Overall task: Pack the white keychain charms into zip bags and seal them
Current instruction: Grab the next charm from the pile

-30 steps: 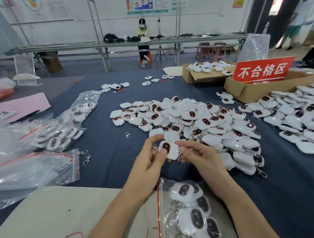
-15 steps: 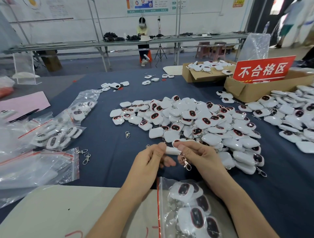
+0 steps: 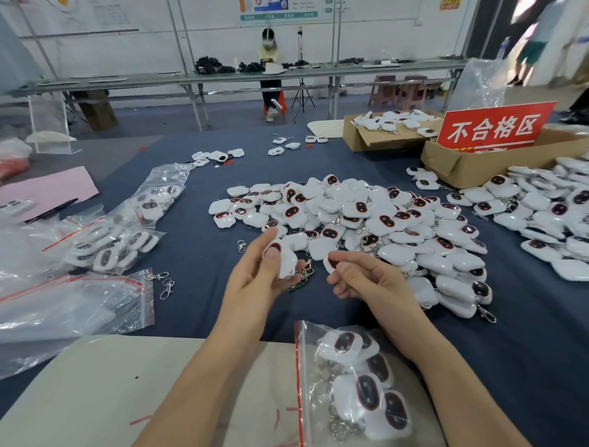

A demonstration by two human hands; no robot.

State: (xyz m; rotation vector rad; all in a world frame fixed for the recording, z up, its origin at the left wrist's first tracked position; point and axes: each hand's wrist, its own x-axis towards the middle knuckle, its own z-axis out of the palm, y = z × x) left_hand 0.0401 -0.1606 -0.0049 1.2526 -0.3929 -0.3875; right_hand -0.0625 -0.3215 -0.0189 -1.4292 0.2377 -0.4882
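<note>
Hands have parted: left hand (image 3: 255,282) fingers clamp a white charm (image 3: 286,260), right hand (image 3: 366,282) fingers pinch a second charm (image 3: 330,263).

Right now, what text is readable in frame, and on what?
"不合格区": white characters on the red sign standing in the cardboard box.
Wall poster: print too small to read.
Orange wall notice: blurred, unreadable.
Pale wall sheet at far left: too faint to read.

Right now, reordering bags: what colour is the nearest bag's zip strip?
The zip strip is red; head view shows it best.
</note>
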